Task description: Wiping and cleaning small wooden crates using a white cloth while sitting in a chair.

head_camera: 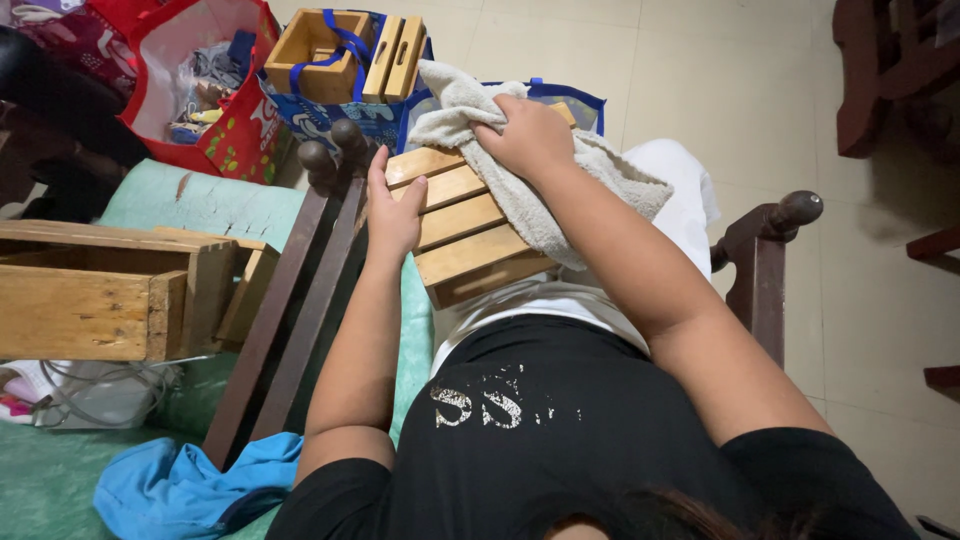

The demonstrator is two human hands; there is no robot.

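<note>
A slatted wooden crate (462, 232) rests on my lap, its slats facing up. My left hand (392, 212) grips its left edge, fingers wrapped over the side. My right hand (530, 135) presses a beige cloth (560, 190) down on the crate's far end. The cloth drapes over the right part of the slats and hangs past the crate's edge. I sit in a dark wooden chair with knobbed armrests (770, 225).
A larger wooden box (95, 290) lies on a green cushion (215, 200) at the left. A blue bag (335, 110) holds more wooden crates (315, 55); a red bag (235, 120) stands beside it. A blue cloth (190, 490) lies at the lower left. Tiled floor (880, 300) spreads at the right.
</note>
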